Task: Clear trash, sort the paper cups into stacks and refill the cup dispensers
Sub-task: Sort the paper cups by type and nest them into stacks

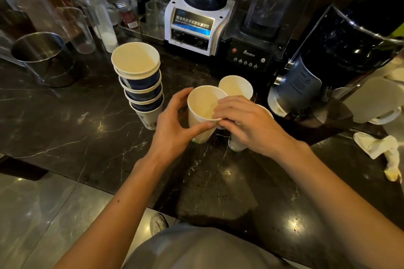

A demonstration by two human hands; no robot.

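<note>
In the head view the left hand [175, 124] grips a white cup [202, 105], its fingers [183, 96] curled round the far left side and the thumb across the near wall. The right hand [249, 124] comes in from the other side with its fingers bent over the cup's near right rim. Its thumb is hidden, so it appears to pinch the rim, though that cannot be told for sure. The cup stands mouth up, long axis upright, with its base on or just above the dark table [65, 129].

The relation that matters is sideways: the stack of cups [140, 85] stands to the left of the held cup, near but apart from it, on the left hand's side. That hand is therefore judged the better one to carry the cup across and lower it, axis in line, into the stack's open top. The stack leans a little, so a careless drop could tip it.

A second cup [237, 86] touches the held one behind, and a third cup [237, 145] stands partly under the right hand. All the cup mouths that show look empty, as does the stack's top cup. The steel pot [41, 57] at far left shows nothing inside. Crumpled paper [376, 145] lies on the table at far right, well apart from both hands
</note>
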